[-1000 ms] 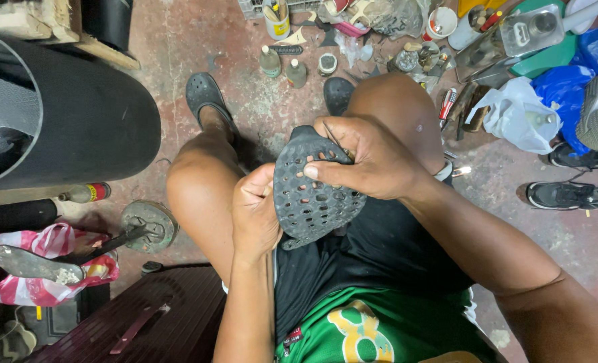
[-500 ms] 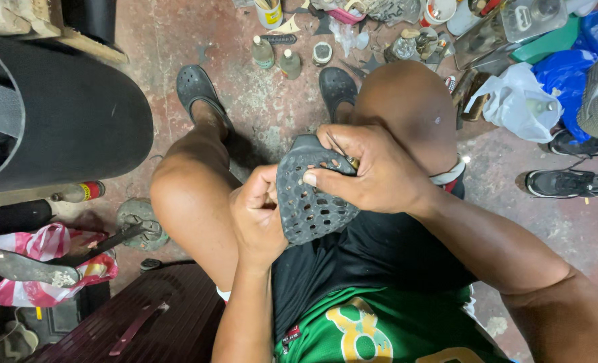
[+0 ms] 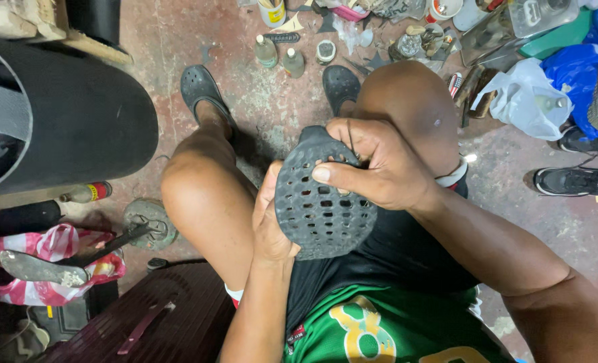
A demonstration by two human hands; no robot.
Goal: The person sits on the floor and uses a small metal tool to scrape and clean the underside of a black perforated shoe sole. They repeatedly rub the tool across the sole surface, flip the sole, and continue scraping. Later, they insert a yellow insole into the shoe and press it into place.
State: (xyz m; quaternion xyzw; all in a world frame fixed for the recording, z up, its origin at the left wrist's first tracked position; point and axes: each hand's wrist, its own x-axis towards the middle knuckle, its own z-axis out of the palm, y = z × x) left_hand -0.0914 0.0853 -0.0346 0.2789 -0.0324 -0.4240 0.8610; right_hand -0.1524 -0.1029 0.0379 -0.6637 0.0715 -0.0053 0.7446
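Fingers point(image 3: 345, 144) of the right hand point(image 3: 383, 171): bent over the upper edge of a dark perforated shoe piece point(image 3: 322, 208), thumb laid flat across the holes, so closed on it from above. Fingers point(image 3: 267, 195) of the left hand point(image 3: 272, 218): cupped along its left side and partly behind it, closed on it too; how far behind, cannot tell.

Sits between the two hands, above the lap and between the knees, perforated face turned up toward the camera. Probably held so because two grips from opposite sides stop the soft rubber from twisting, and because close to the body means steady arms and a good look at the surface.

Just under it: black shorts point(image 3: 406, 249) and a green shirt point(image 3: 379, 323). Beside the left leg: a dark red case point(image 3: 158, 316), then a metal shoe stand point(image 3: 144, 225) with a pink and white cloth point(image 3: 50, 249) next to it, and a small spray can point(image 3: 84, 193).

Farther out on the stained floor point(image 3: 171, 40): both feet in black clogs point(image 3: 201, 91), two small bottles point(image 3: 279, 57) beyond them, a white plastic bag point(image 3: 521, 97), a blue bag point(image 3: 574, 74) and a black sneaker point(image 3: 574, 180) on the right. On the left, fills much room: a big black roll point(image 3: 77, 121).

Nothing between the hands and the shoe piece; only the knees close on both sides, leaving little space for the elbows.
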